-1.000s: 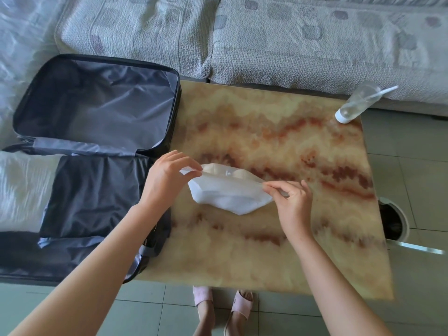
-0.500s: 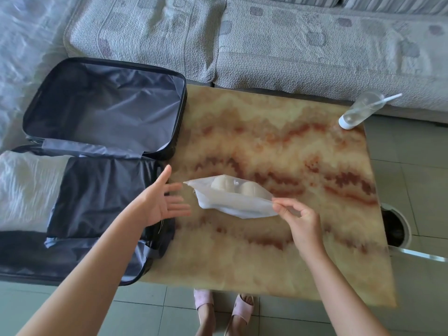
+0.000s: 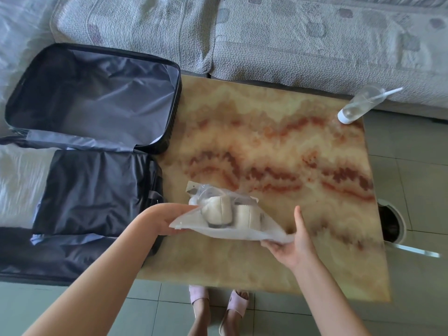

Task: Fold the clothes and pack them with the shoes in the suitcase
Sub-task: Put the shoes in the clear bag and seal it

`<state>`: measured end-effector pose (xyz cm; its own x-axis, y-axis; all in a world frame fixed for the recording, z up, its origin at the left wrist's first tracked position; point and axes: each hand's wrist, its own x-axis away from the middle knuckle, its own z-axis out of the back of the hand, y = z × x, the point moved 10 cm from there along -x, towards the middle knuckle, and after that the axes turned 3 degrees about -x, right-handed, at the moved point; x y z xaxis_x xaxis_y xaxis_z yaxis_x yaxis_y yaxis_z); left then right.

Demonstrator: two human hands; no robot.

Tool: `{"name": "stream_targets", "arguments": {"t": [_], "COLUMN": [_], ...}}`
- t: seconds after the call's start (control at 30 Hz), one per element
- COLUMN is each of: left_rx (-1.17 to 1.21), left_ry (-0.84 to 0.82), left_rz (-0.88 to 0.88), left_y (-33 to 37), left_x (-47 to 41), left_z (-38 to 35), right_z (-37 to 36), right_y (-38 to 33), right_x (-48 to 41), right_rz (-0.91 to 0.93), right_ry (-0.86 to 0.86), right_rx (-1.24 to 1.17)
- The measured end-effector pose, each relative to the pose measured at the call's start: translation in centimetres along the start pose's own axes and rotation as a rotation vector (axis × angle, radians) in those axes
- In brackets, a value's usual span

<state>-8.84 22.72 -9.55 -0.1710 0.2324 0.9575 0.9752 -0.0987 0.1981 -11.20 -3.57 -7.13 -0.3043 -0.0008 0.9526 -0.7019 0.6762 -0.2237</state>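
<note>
your left hand [image 3: 167, 219] has swung back under the bagged shoes [image 3: 230, 214], fingers hidden, grip untellable; right hand [image 3: 295, 246] cradles the other corner, thumb free. they lie crosswise above the marble table [image 3: 266, 141]; the suitcase [image 3: 97, 190] sits left, nearer your left hand.

A marble-patterned surface [image 3: 278, 141] in cream and rust stands on pale green floor tiles [image 3: 412, 190]. Along its far edge runs a grey quilted sofa [image 3: 291, 44]. Bright, even daylight falls across everything.
</note>
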Motion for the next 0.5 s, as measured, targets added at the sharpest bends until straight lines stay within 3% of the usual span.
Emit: {"name": "stream_targets", "arguments": {"t": [0.07,0.13,0.3,0.43,0.5], "left_rx": [-0.013,0.032,0.038,0.028,0.015], "left_ry": [0.019,0.013,-0.005,-0.115,0.010], "left_rz": [-0.003,0.012,0.024,0.061,0.075], "left_y": [-0.7,-1.4,-1.7,-2.0,-2.3], "left_x": [-0.2,-0.4,-0.6,-0.6,-0.7], "left_z": [1.1,2.0,1.0,-0.6,0.9], "right_z": [-0.5,-0.3,-0.2,-0.8,-0.9], "right_y": [1.7,2.5,3.4,4.0,4.7], "right_x": [-0.3,-0.8,-2.7,-2.9,-3.2], "right_rz": [-0.205,-0.286,-0.283,-0.272,-0.257], "right_ry": [-0.071,-0.090,-0.041,-0.023,-0.048], "right_rx": [0.090,0.244,0.525,0.655,0.610]}}
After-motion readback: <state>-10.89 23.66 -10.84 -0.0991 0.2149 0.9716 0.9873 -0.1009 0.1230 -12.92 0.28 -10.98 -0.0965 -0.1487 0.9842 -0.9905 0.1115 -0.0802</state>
